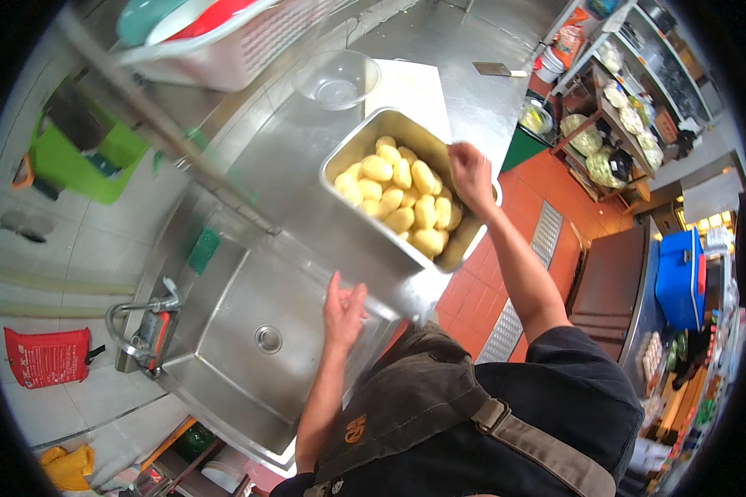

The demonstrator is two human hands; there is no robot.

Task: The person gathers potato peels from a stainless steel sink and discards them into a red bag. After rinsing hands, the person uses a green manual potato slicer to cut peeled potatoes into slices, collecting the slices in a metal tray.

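A deep rectangular stainless steel pan (363, 217) stands on the steel counter, filled with many peeled potatoes (410, 189). My right hand (470, 175) is at the pan's right-hand rim with its fingers curled; whether they grip the rim is hidden. My left hand (344, 310) hangs over the near edge of the steel sink (248, 366), holding nothing, its fingers apart. Between that hand and the pan lies a strip of bare metal counter (298, 217).
Beyond the pan are a white cutting board (410, 87), a clear bowl (337, 81) and a cleaver (499, 69). A faucet (143, 326) and green scouring pad (204, 251) sit by the sink. A rail (161, 130) crosses above the counter. A green bin (525, 146) stands right.
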